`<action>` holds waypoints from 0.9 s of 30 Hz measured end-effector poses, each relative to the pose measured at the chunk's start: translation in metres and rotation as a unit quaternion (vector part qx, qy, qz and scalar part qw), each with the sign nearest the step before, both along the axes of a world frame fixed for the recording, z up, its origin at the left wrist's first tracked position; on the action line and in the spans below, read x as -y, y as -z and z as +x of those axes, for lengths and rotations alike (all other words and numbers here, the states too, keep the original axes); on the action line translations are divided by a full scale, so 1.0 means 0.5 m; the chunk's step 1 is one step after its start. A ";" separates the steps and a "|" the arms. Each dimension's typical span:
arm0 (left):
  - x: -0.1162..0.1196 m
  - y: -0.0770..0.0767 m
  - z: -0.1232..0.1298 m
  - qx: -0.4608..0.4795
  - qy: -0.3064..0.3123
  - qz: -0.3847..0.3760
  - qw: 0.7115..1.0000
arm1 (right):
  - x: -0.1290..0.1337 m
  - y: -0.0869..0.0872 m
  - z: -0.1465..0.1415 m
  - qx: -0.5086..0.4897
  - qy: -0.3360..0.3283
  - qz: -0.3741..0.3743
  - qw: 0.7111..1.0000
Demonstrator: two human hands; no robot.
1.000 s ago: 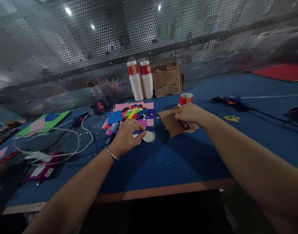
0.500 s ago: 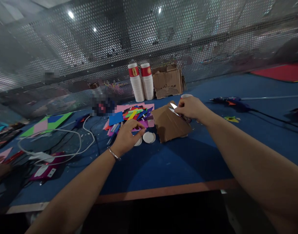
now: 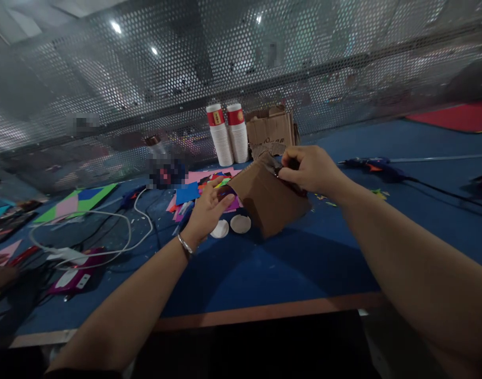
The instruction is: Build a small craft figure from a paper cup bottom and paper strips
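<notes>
Right hand (image 3: 310,171) | brown cardboard (image 3: 270,197) | tilted, extending below and left

The brown sheet (image 3: 269,202) looks like matt cardboard.

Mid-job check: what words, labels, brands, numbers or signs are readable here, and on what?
Upright cardboard: dark lettering, possibly ending "an"; the rest is unclear.
Left cup stack: marks on a gold label, too small to read.
Right cup stack: round gold emblem, no legible text.
Purple device: pale patches, nothing legible.
Brown sheet at the right hand: no lettering visible.
</notes>
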State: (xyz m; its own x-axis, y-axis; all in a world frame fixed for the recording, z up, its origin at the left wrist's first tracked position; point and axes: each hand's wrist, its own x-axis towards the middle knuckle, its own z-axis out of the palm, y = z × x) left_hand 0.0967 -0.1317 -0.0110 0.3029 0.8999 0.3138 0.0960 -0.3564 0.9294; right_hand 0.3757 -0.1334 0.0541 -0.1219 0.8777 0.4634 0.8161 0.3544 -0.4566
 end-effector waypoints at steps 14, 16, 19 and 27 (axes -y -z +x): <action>-0.015 -0.018 0.004 0.184 -0.086 -0.116 0.972 | -0.032 0.041 0.011 -0.084 0.014 -0.171 0.982; -0.020 -0.016 -0.001 0.183 -0.099 -0.112 0.972 | -0.046 0.057 0.018 0.002 0.011 -0.192 0.981; -0.020 -0.014 -0.001 0.166 -0.103 -0.103 0.975 | -0.058 0.070 0.017 0.114 0.026 -0.155 0.981; 0.008 -0.022 0.006 0.040 -0.049 -0.004 0.998 | -0.004 0.036 -0.041 -0.091 -0.142 -0.031 0.985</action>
